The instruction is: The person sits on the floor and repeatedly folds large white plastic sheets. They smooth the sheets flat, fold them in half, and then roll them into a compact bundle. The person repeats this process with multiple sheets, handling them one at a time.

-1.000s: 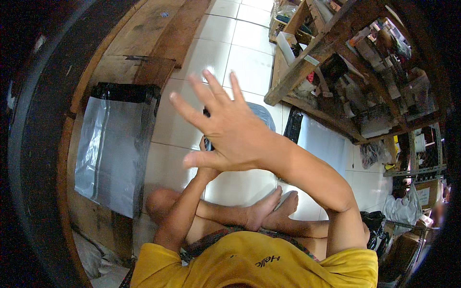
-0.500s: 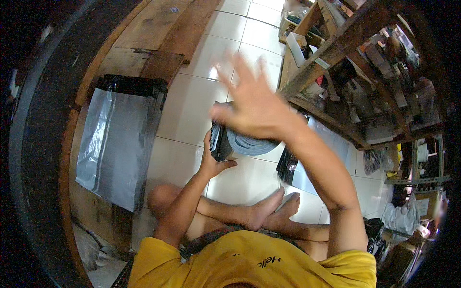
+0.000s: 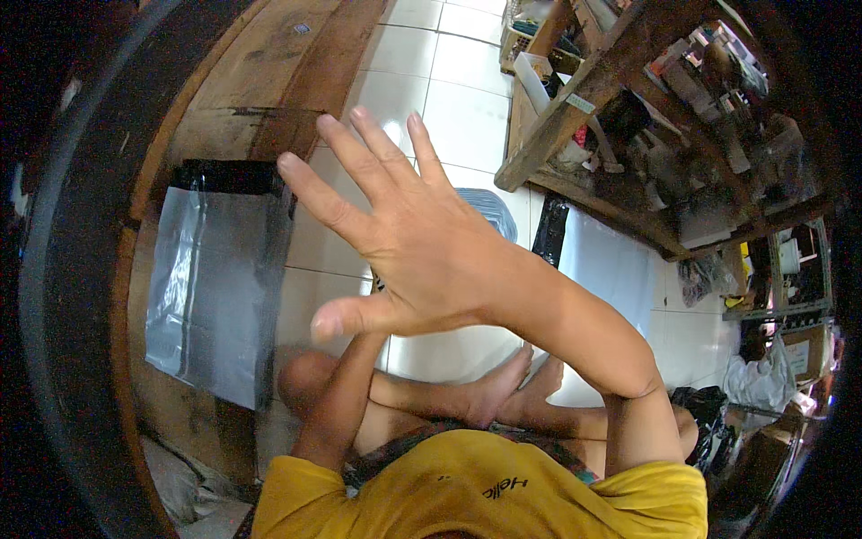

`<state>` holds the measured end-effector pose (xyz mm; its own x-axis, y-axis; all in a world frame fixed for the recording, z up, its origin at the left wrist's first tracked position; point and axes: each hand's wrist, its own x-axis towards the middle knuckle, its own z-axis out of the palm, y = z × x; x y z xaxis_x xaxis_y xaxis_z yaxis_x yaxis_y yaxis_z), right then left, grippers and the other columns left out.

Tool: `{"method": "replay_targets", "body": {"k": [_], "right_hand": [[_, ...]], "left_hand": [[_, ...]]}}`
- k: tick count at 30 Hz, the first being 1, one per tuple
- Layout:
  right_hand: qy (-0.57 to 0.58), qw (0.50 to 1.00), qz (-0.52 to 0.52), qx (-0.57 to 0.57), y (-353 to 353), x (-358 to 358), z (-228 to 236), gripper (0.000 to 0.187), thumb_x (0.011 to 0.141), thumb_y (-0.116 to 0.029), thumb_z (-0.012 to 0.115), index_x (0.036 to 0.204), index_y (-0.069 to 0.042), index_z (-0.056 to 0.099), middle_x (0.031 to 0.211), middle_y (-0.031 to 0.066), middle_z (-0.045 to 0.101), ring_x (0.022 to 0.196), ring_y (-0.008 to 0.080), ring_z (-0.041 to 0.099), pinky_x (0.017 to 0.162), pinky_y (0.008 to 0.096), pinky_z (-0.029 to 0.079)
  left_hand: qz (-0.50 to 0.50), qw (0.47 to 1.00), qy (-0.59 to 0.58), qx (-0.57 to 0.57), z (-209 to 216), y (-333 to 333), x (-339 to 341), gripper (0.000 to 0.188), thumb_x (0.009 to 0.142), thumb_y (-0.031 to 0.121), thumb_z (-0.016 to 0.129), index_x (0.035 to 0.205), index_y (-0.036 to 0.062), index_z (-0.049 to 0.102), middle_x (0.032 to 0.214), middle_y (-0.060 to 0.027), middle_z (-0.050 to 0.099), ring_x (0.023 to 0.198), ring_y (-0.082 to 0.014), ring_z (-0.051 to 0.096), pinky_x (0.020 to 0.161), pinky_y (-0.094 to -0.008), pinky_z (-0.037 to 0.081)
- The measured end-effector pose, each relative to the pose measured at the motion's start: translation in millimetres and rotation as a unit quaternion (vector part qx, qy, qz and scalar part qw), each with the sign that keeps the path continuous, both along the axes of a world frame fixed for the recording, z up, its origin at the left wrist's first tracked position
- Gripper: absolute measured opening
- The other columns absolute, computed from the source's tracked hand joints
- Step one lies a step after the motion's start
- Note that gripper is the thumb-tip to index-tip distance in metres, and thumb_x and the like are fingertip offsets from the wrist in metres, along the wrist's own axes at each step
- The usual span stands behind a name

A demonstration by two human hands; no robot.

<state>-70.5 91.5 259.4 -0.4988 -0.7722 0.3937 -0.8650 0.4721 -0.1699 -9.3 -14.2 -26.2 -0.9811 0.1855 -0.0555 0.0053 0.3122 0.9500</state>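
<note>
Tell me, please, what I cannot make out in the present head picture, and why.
All in the head view:
- Left hand: hidden behind the right hand; its hold cannot be told.
- Grey roll: mostly covered by the right hand and wrist.
- Pale sheet on the right: partly behind the right forearm.
- Things on the shelf: too dark and small to name.

Wooden rack (image 3: 544,136) beside white floor tiles (image 3: 471,117)
</note>
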Motion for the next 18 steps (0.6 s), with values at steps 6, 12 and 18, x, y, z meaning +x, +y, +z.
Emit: {"method": "replay_targets", "body": {"k": [6, 12, 18], "right_hand": [[-0.022, 0.998, -0.065, 0.010, 18.6, -17.1, 27.4, 0.105, 0.087, -0.081, 0.046, 0.161, -0.009, 0.024, 0.156, 0.0379, 0.029, 0.147, 0.0553, 0.024, 0.116, 0.0726, 0.013], [0.003, 0.995, -0.093, -0.035, 39.9, -17.4, 32.4, 0.103, 0.089, -0.078, 0.047, 0.162, -0.010, 0.021, 0.157, 0.0367, 0.028, 0.148, 0.0537, 0.023, 0.117, 0.0720, 0.012], [0.079, 0.962, -0.164, -0.201, 73.1, 15.6, 14.2, 0.084, 0.088, -0.060, 0.063, 0.143, 0.000, 0.044, 0.134, 0.0270, 0.052, 0.127, 0.0441, 0.048, 0.113, 0.0546, 0.031]], "left_hand": [[0.041, 0.997, 0.062, 0.011, -10.0, -2.0, 4.1, 0.119, 0.060, 0.022, 0.099, 0.151, 0.0070, 0.023, 0.143, -0.0193, 0.049, 0.130, -0.0353, 0.053, 0.107, -0.0460, 0.046], [0.000, 0.998, -0.015, 0.064, 6.4, -21.3, -2.2, 0.125, 0.064, 0.020, 0.097, 0.155, 0.0075, 0.014, 0.148, -0.0234, 0.043, 0.137, -0.0324, 0.045, 0.114, -0.0446, 0.038], [-0.034, 0.993, -0.072, 0.087, 27.6, -35.7, -7.0, 0.106, 0.074, 0.005, 0.083, 0.157, 0.0103, 0.016, 0.140, -0.0200, 0.055, 0.126, -0.0281, 0.057, 0.107, -0.0415, 0.044]]}}
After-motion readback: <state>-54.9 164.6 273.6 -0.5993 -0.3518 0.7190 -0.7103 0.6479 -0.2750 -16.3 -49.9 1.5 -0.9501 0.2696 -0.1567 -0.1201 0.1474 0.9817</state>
